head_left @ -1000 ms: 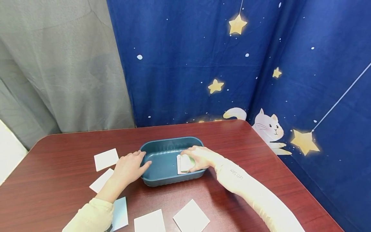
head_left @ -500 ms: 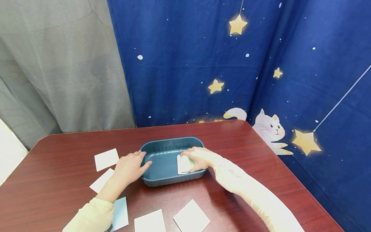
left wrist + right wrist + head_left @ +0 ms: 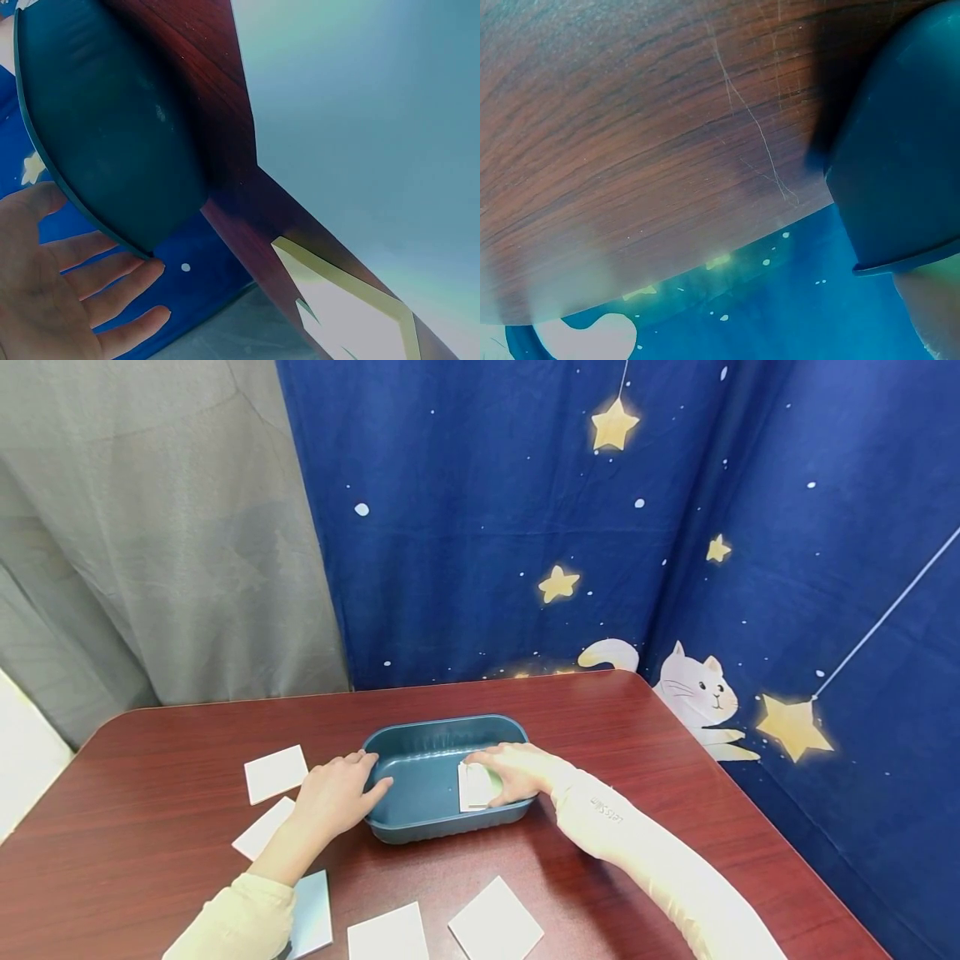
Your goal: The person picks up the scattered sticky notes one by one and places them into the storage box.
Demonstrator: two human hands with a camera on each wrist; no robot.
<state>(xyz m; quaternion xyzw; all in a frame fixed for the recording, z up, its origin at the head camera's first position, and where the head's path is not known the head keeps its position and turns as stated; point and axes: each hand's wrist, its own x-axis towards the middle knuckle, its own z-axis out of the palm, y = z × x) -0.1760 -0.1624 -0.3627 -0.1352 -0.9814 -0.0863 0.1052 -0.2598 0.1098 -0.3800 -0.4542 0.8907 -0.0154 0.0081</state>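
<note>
A dark teal oval plastic basin stands on the table. My left hand rests at its left end, the fingertips and thumb at the rim. In the left wrist view, that hand has its fingers stretched loosely along the basin's edge. Inside the basin's right end, my right hand holds a small stack of square white cards between thumb and fingers. A bit of green shows on the top card; the palm hides the stack's right part. The right wrist view shows mainly the basin's outer wall.
Several more square cards lie on the dark red wooden table: two white ones at left, a light blue one partly under the left sleeve, and two white ones in front. Curtains hang behind the table.
The cards under my right hand have shifted: the pinkish strip at the stack's left edge has narrowed, and the edges now lie almost flush. My left hand and the basin stay put.
</note>
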